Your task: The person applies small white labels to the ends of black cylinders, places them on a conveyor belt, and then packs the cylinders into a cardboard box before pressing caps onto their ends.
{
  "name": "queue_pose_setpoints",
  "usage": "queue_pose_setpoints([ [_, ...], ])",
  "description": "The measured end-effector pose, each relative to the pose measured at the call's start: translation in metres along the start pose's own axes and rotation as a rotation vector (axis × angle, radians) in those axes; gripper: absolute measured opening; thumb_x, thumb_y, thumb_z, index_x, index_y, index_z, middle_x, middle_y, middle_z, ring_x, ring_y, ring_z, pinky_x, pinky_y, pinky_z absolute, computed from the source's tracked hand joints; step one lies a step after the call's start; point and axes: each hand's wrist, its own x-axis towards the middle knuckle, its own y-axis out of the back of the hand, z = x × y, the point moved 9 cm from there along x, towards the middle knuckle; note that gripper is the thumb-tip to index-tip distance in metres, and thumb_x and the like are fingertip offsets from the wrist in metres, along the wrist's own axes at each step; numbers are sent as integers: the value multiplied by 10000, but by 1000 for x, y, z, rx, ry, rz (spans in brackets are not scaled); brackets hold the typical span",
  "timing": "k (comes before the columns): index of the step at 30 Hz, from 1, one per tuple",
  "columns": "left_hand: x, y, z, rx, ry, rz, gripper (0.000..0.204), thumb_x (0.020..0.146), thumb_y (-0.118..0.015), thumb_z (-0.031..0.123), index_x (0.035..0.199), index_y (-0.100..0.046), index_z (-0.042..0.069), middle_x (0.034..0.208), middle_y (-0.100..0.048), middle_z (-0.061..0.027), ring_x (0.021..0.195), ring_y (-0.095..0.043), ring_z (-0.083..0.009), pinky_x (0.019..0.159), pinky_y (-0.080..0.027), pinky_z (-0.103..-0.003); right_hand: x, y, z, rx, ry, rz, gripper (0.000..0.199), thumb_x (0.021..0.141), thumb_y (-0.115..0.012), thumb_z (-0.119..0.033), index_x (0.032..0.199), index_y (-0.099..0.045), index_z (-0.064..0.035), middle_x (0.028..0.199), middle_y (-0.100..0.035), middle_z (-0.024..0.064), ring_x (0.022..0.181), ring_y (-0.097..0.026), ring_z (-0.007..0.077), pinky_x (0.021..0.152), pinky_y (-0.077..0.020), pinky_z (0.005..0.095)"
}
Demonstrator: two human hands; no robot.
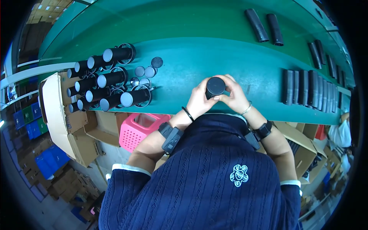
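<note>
Both my hands are closed round a black cylinder with a round dark cap (216, 86), held over the near edge of the green table (184, 76). My left hand (198, 99) grips its left side, and my right hand (235, 97) wraps the right side with the thumb near the cap's rim. The cylinder's lower part is hidden by the fingers. Left of my hands lie several loose round caps (140, 71), grey and dark. Beyond them stand several black cylinders (111, 79) with pale grey tops and ring-shaped bases.
Black ribbed tubes (303, 87) lie in a row at the right, with more tubes (257, 25) on the darker green strip at the back. Below the table's edge are a pink perforated plastic stool (132, 134), cardboard boxes (82, 143) on the left and an open carton (297, 143) on the right.
</note>
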Motion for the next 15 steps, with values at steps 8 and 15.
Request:
queue_pose_setpoints([
  [8,16,1,-26,-359,228,-354,661,697,-769,42,1272,-445,20,1182,-554,-107,1112,-543,-181,958,-448,-332,6,-1,2,147,-44,-1,630,686,-781,-98,1252,-504,-75,1087,-473,61,1061,-521,208,932,-470,341],
  [15,-3,16,-4,-10,-3,-69,638,677,-779,152,1214,-468,2,1064,-616,-164,1006,-622,-271,844,-493,-345,8,-17,-7,34,58,-26,644,689,-754,-46,1271,-477,-40,1164,-449,65,1170,-478,208,983,-448,351],
])
